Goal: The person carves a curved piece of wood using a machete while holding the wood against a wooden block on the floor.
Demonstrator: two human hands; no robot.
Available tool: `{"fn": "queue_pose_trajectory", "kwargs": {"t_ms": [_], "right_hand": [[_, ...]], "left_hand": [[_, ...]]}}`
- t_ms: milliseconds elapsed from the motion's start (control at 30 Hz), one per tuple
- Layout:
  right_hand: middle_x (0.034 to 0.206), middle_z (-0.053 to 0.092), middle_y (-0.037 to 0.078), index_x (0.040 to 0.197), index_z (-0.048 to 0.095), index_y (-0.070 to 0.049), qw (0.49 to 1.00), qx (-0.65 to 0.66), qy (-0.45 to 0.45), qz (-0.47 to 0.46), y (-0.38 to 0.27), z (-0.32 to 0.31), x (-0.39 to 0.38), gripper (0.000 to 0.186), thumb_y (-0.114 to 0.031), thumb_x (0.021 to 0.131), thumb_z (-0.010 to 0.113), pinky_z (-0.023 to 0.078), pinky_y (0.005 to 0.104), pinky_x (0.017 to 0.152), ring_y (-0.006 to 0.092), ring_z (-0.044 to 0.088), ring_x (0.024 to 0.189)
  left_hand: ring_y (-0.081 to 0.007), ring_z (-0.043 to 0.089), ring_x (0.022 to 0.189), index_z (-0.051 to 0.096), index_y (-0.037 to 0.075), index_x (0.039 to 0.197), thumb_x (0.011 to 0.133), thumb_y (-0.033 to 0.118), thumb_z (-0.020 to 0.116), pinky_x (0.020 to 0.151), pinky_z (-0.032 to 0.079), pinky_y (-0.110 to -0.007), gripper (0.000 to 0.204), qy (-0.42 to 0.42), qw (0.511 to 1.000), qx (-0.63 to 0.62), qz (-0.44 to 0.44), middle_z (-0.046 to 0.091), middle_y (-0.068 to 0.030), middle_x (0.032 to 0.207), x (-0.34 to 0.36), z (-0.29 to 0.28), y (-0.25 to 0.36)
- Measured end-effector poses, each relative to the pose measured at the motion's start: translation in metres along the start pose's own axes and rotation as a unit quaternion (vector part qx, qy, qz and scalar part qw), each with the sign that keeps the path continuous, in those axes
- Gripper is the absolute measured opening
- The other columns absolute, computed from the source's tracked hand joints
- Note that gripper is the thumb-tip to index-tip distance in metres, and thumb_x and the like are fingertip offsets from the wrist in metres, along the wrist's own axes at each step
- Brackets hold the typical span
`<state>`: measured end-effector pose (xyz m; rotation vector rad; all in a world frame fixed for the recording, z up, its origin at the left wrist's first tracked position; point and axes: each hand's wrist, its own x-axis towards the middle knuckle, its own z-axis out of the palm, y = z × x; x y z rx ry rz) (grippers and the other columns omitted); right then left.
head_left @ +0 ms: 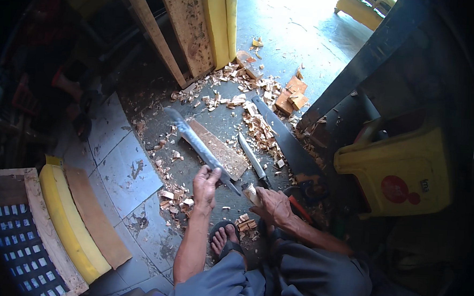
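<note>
My left hand (205,186) is closed round the lower end of a long grey machete blade (197,145), which slants up to the left and is blurred near its tip. A narrow pointed end of the blade sticks out past my fingers, toward my right hand. In my right hand (276,206) is a short wooden piece (252,194) with a pale end facing the blade; the two look close but apart. Beneath the blade a flat wooden board (221,147) lies on the floor. Beside it rests a knife (251,155) with a dark handle.
A handsaw (284,137) lies to the right of the knife. Wood chips (259,129) and orange-brown blocks (292,97) litter the floor. A yellow plastic stool (408,157) is at right; a wood-framed crate (33,191) stands at left. My sandaled foot (226,239) is below my hands.
</note>
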<state>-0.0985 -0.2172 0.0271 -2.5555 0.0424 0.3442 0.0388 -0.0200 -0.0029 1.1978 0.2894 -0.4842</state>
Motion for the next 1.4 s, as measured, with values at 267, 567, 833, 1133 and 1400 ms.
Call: {"fn": "queue_pose_trajectory", "kwargs": {"t_ms": [267,567,833,1133,1400], "right_hand": [[0.103,0.068,0.017,0.122,0.051,-0.007,0.996,0.061,-0.033,0.059,-0.009,-0.013,0.005,0.060,-0.041,0.081,0.079,0.053,0.0480,0.084,0.0380,0.067,0.099],[0.126,0.058,0.029,0.140,0.041,0.000,0.953,0.304,0.012,-0.011,0.009,0.003,0.012,0.078,-0.036,0.083,0.080,0.048,0.0481,0.099,0.0435,0.058,0.120],[0.114,0.066,0.020,0.130,0.059,-0.003,0.965,0.261,0.000,0.032,0.049,0.004,-0.035,0.044,-0.028,0.094,0.066,0.052,0.0447,0.092,0.0385,0.065,0.107],[0.116,0.069,0.024,0.124,0.065,-0.005,0.880,0.266,-0.104,0.380,0.042,0.012,-0.209,0.042,-0.032,0.092,0.062,0.052,0.0459,0.093,0.0400,0.067,0.108],[0.117,0.068,0.024,0.123,0.066,-0.008,0.814,0.223,-0.208,0.494,-0.080,-0.089,-0.301,0.041,-0.035,0.095,0.054,0.050,0.0471,0.097,0.0420,0.064,0.112]], "left_hand": [[-0.0135,0.064,0.073,0.064,0.002,0.100,0.096,0.007,0.065,0.069,0.052,-0.029,0.007,0.075,0.988,0.128,-0.053,0.069,-0.0045,0.084,0.049,-0.102,-0.023],[-0.0252,0.056,0.117,0.045,0.004,0.143,0.091,0.033,0.078,0.100,0.047,-0.039,0.068,-0.102,0.988,0.107,-0.050,0.054,-0.0148,0.134,-0.031,0.009,-0.020],[-0.0131,0.058,0.059,0.053,0.009,0.101,0.093,0.014,0.074,0.053,0.051,-0.028,0.023,0.002,0.992,0.103,-0.079,0.057,-0.0016,0.073,-0.013,-0.011,-0.018],[-0.0116,0.050,0.047,0.050,0.008,0.076,0.101,0.044,0.058,0.044,0.041,-0.028,0.045,0.058,0.908,0.404,-0.099,0.046,-0.0011,0.054,-0.088,-0.071,0.124],[-0.0315,0.064,0.057,0.076,0.012,0.109,0.095,0.062,0.059,0.059,0.053,-0.047,0.054,-0.065,0.673,0.712,-0.189,0.074,-0.0139,0.074,-0.190,-0.191,0.109]]}}
